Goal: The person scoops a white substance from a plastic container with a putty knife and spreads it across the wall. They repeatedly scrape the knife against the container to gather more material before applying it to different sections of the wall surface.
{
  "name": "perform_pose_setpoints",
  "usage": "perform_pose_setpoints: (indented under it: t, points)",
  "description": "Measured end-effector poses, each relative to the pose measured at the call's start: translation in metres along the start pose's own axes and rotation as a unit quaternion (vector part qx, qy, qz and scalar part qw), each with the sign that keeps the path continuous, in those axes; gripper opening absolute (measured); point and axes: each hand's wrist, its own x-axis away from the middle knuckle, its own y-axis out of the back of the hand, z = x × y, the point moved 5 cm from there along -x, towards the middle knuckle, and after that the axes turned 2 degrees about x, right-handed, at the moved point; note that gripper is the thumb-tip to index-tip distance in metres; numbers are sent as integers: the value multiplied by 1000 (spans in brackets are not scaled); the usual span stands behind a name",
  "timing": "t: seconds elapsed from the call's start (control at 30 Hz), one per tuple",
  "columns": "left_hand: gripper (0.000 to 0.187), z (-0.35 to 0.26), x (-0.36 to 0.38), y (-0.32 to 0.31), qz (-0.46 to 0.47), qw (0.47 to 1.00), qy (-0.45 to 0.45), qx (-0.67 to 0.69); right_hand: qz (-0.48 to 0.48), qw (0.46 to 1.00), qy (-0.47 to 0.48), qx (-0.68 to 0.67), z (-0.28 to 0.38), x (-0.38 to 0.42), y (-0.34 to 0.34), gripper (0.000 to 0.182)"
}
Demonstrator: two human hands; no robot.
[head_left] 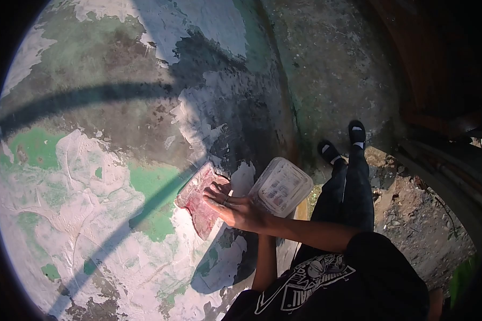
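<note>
My right hand [234,210] lies against the wall [80,187] with its fingers pressed over a flat, pinkish-red scraper [201,200]. White paste smears the scraper, and its face rests on the wall. From below, my left forearm [266,259] passes behind the right wrist. The left hand is mostly hidden there, at a rectangular plastic container [281,187] coated with whitish residue. That container is held up beside the scraper, just off to its right.
Patchy white coating, green paint and bare grey plaster cover the wall, crossed by shadows. A concrete floor [337,64] runs along its base, where my feet in dark sandals [357,132] stand. Rubble [418,214] lies on the ground at right.
</note>
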Motion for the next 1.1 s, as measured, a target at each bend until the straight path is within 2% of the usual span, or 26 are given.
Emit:
perform_pose_setpoints:
  t: [0.17,0.27,0.33,0.4,0.43,0.47,0.5,0.57,0.67,0.73,0.77,0.8,0.87,0.9,1.0,1.03,1.07,1.1]
  points:
    - [45,-5,-6,-4,1,999,4,45,3,999,36,-20,4,12,25,59]
    - [44,-8,-5,-8,1,997,5,71,4,997,11,-71,-2,15,50,53]
    - [44,-11,1,-17,1,996,10,88,-56,998,15,-10,-5,0,75,53]
    - [44,-15,0,-28,1,994,13,107,-71,997,-16,-38,-14,-9,66,53]
    - [43,-20,3,-38,-1,993,15,114,-44,999,-20,-23,-16,-14,55,55]
    - [43,-14,-6,-22,-2,993,17,120,-18,999,-26,-10,-19,-17,43,58]
    - [43,-13,-4,-22,-3,992,20,126,16,999,-7,47,-15,-19,31,59]
    - [43,-7,1,-21,-5,990,29,140,12,1000,-17,23,-8,-15,18,59]
    - [42,0,17,-23,-6,985,43,170,25,999,-16,35,6,-8,22,59]
    - [42,3,21,-20,-3,980,46,192,15,999,-22,-27,15,-5,42,59]
    - [42,2,17,-23,-1,978,48,204,65,993,-77,-62,13,-3,54,51]
    - [42,-1,16,-27,0,975,51,216,67,993,-77,-59,12,-5,63,51]
    - [42,-4,11,-34,1,970,60,237,3,986,-143,-80,3,-9,79,39]
    - [41,-9,2,-37,1,967,64,247,-25,988,-145,-55,1,-16,83,29]
    - [41,-7,7,-43,-6,959,76,273,-42,980,-195,-12,-13,-30,65,26]
    - [41,-4,11,-43,-8,957,78,280,48,980,-190,-26,-18,-29,45,40]
    - [41,1,12,-35,-11,954,82,287,49,980,-189,-29,-18,-26,31,40]
    - [41,8,19,-28,-14,952,87,294,61,987,-143,30,-7,-23,15,49]
